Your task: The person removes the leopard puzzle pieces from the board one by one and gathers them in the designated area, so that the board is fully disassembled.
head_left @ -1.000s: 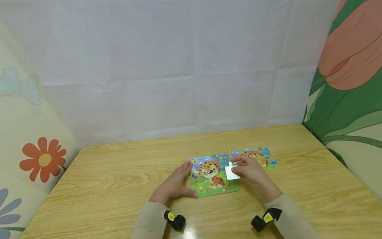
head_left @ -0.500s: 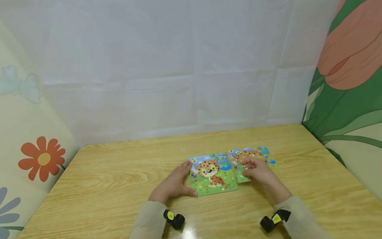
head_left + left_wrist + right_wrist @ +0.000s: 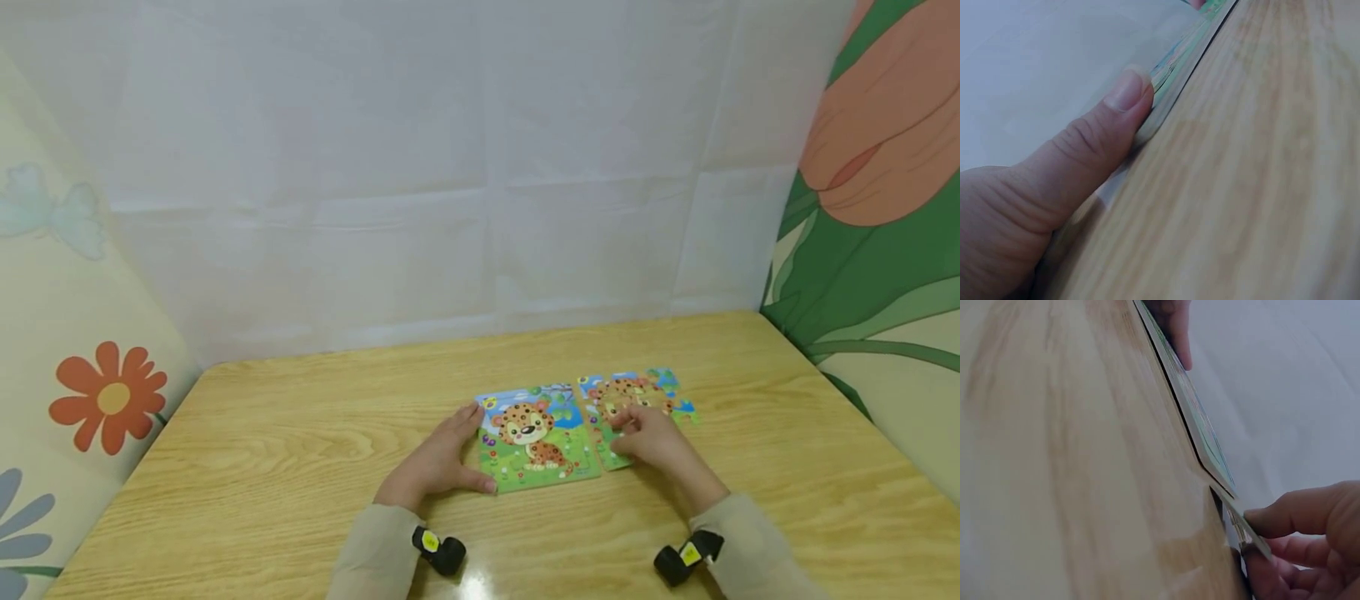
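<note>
A finished jigsaw picture (image 3: 536, 433) of a spotted leopard cub on green grass lies flat in the head view. My left hand (image 3: 435, 462) rests along its left side, fingers at the far corner and thumb (image 3: 1129, 94) on the near-left corner. Just right of the picture, my right hand (image 3: 660, 442) pinches a green-edged puzzle piece (image 3: 1232, 509) between thumb and fingers. The piece is tilted, its left end low beside the picture's near-right corner. Beyond it lie joined puzzle pieces (image 3: 622, 392) with the same cub, partly hidden by the right hand.
Loose blue-and-green puzzle pieces (image 3: 684, 408) lie at the right edge of the joined ones. The wooden table (image 3: 300, 433) runs back to a white cloth (image 3: 375, 250). Painted panels with flowers (image 3: 112, 398) stand at both sides.
The right hand has carried the piece from above the picture to its right side, turning the white back down, then slid it slightly nearer the table's front. The left hand stays still.
</note>
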{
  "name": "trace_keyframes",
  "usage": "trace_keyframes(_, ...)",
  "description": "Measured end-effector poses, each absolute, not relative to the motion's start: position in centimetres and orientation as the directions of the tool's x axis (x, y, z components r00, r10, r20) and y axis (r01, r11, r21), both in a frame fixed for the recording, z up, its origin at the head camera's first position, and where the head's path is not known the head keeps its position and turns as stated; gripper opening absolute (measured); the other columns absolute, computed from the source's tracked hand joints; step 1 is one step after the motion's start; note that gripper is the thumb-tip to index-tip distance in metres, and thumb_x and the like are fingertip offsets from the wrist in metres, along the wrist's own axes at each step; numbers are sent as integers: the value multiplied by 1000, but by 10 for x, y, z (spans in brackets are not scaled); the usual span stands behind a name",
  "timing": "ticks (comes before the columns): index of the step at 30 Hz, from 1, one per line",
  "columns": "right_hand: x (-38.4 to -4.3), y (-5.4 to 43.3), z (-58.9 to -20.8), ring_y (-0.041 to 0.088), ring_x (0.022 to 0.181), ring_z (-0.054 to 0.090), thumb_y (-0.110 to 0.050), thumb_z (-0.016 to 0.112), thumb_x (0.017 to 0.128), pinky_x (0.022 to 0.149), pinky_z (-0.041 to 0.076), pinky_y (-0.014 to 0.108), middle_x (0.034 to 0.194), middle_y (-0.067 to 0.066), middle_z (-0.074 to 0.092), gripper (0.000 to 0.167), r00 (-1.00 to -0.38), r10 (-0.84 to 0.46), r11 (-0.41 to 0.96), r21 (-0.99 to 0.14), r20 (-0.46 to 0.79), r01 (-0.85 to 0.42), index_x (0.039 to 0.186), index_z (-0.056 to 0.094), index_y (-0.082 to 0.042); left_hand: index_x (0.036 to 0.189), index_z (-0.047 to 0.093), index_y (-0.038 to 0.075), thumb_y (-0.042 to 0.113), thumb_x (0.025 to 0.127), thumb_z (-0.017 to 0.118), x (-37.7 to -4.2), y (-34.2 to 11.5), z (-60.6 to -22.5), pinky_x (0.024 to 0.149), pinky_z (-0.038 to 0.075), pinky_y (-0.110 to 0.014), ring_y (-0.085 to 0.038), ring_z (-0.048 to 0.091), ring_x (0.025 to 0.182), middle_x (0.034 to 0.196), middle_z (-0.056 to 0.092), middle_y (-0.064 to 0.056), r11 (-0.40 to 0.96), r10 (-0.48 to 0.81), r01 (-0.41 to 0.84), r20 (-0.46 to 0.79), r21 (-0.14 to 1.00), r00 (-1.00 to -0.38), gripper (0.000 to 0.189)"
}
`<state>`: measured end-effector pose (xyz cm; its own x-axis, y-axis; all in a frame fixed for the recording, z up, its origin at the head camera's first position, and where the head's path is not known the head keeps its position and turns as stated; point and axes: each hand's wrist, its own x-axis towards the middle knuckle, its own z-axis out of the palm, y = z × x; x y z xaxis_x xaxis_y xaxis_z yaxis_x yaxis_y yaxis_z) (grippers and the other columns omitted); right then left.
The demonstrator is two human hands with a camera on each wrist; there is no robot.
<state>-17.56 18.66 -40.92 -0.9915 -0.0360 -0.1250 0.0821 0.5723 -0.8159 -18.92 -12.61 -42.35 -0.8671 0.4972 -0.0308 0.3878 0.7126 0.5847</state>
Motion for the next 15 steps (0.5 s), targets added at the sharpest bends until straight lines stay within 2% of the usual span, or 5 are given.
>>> trace_keyframes(6,-171,185,-404,16,64,47,-8,69,71,54,41,25,72,5,53,26,-994,-37,689,-723,-105,51,94,59,0,145,23,0,41,59,83,-190,-126,-424,114,12,-49,-34,11,141,154,13,-15,710,498,388,-29,587,-867,112)
trace_keyframes(15,-172,186,-403,18,66,48,-11,71,73,55,40,26,76,6,54,29,-992,-47,737,-674,-115,43,97,57,-2,145,23,0,41,59,83,-190,-126,-425,114,12,-49,-33,11,141,154,13,-15,709,497,385,-30,591,-867,113)
